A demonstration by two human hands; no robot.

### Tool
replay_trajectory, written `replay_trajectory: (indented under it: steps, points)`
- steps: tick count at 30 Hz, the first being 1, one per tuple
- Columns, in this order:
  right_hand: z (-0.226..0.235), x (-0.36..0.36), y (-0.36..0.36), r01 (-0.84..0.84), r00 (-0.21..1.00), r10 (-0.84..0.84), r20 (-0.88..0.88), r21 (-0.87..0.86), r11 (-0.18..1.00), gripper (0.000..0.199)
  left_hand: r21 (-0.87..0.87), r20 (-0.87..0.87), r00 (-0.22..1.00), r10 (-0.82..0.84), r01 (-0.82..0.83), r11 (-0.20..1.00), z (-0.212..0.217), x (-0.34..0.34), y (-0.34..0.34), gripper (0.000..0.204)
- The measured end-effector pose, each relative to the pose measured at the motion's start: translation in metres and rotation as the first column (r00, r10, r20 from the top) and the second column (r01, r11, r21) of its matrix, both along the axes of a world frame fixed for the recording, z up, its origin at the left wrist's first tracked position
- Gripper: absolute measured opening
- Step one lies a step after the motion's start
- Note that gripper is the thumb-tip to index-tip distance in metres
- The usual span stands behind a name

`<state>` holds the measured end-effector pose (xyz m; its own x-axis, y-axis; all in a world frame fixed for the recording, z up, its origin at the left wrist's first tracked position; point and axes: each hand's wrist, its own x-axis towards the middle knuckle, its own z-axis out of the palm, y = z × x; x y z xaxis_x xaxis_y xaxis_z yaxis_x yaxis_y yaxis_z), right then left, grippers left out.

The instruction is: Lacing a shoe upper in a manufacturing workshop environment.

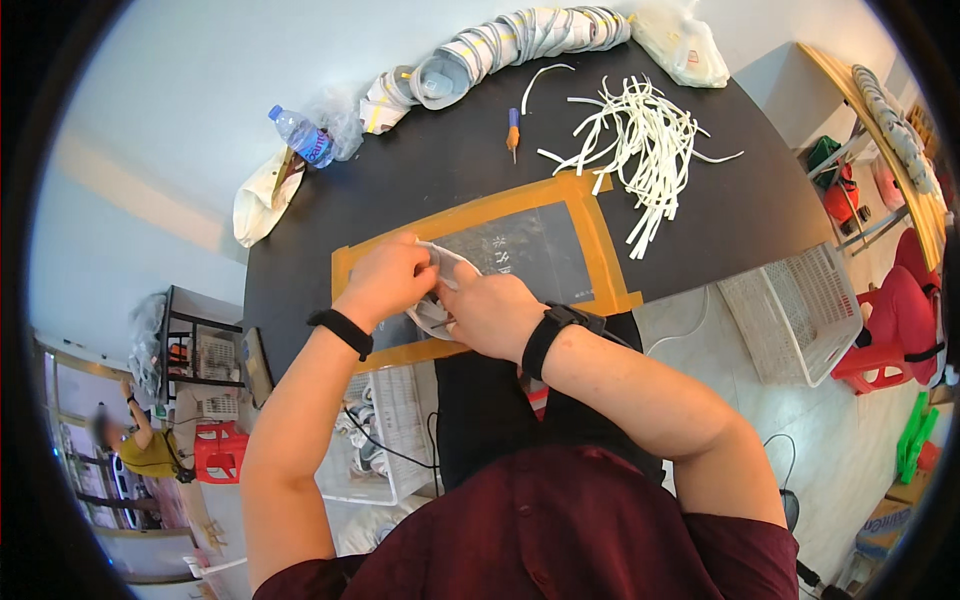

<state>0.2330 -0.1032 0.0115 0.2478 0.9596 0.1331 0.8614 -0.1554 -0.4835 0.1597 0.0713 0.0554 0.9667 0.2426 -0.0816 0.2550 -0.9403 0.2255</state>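
Note:
A grey-white ring-shaped piece [428, 320] is held between my hands over a dark sheet [545, 245] edged with orange tape. My left hand [385, 278] pinches its far left rim, fingers curled. From the near right, my right hand [492, 308] closes on the same piece, thumb and fingers toward its inside. A small thin dark item, too small to name, shows by the right fingertips. Farther back lies a pile of white strips [650, 140], with one loose strip [535, 85] apart from it. A small tool with a blue and orange handle [513, 130] lies left of the pile.
Nested grey-white pieces [490, 50] line the table's far edge, beside a white plastic bag [680, 45]. A water bottle [303, 137] and a cream pouch [265, 205] are at left. White crates [790, 315] stand beside and below the table. Another person [150, 450] is far left.

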Motion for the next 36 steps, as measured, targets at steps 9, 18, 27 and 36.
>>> replay_trajectory:
  steps: [9, 18, 27, 36]
  points:
    - [-0.001, -0.001, 0.000, 0.022, 1.000, -0.022, 0.008, -0.033, 0.999, 0.048, 0.175, -0.019, 0.999, -0.040, 0.042, 0.984, 0.005, 0.004, -0.001, 0.028]
    - [-0.003, 0.001, 0.001, 0.004, 1.000, -0.005, -0.021, -0.054, 0.999, 0.048, 0.307, 0.153, 0.952, -0.264, 0.208, 0.929, 0.005, -0.004, -0.001, 0.006]
    - [-0.001, 0.002, 0.001, 0.001, 1.000, -0.004, -0.026, -0.095, 0.995, 0.048, 0.318, -0.054, 0.776, -0.629, 0.610, 0.726, 0.029, -0.002, 0.009, 0.016]
    - [-0.003, 0.002, 0.001, 0.012, 1.000, -0.013, -0.018, -0.062, 0.998, 0.051, 0.400, -0.120, 0.761, -0.637, 0.625, 0.671, 0.030, 0.003, 0.010, 0.013]
